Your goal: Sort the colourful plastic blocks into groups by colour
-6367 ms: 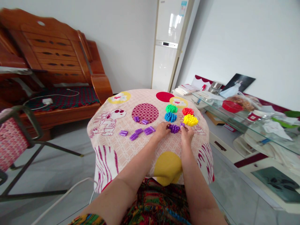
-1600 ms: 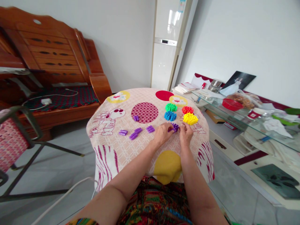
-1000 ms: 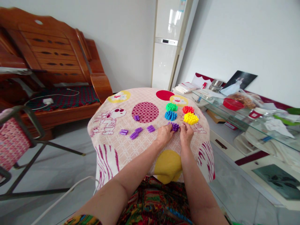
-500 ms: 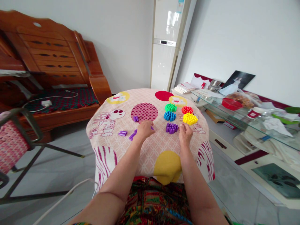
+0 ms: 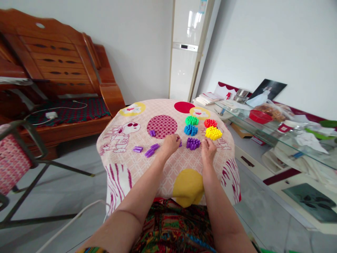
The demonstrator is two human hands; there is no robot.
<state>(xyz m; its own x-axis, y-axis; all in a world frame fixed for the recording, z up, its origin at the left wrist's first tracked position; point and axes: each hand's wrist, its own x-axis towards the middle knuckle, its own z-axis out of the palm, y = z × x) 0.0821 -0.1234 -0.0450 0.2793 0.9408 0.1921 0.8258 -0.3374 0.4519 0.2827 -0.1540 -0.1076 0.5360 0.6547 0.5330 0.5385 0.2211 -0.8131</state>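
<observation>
My left hand [image 5: 171, 144] is closed on a small purple plastic piece [image 5: 180, 144], which pokes out past the fingertips. Just right of it stands a tight cluster of purple pegs [image 5: 193, 143]. At that cluster's right side, my right hand [image 5: 209, 150] has its fingers pinched together; whatever is between them is hidden. Beyond the hands are blue pegs [image 5: 190, 130], green pegs [image 5: 192, 120], red pegs [image 5: 210, 123] and yellow pegs [image 5: 213, 133], each colour bunched together. Loose purple pieces lie to the left: one pair [image 5: 152, 133], a touching group [image 5: 152, 150] and another piece [image 5: 138, 149].
A patterned cloth [image 5: 155, 175] covers the round table. To the right is a glass-topped cabinet [image 5: 276, 137] with a red bowl [image 5: 260, 116] and papers. A wooden bench [image 5: 63, 70] and a metal-framed chair [image 5: 23, 154] stand left. A white cable [image 5: 71, 225] hangs near the table's front left.
My left hand left the purple cluster, reached left to the loose purple pieces, and is now coming back right with one. My right hand has stayed beside the cluster.
</observation>
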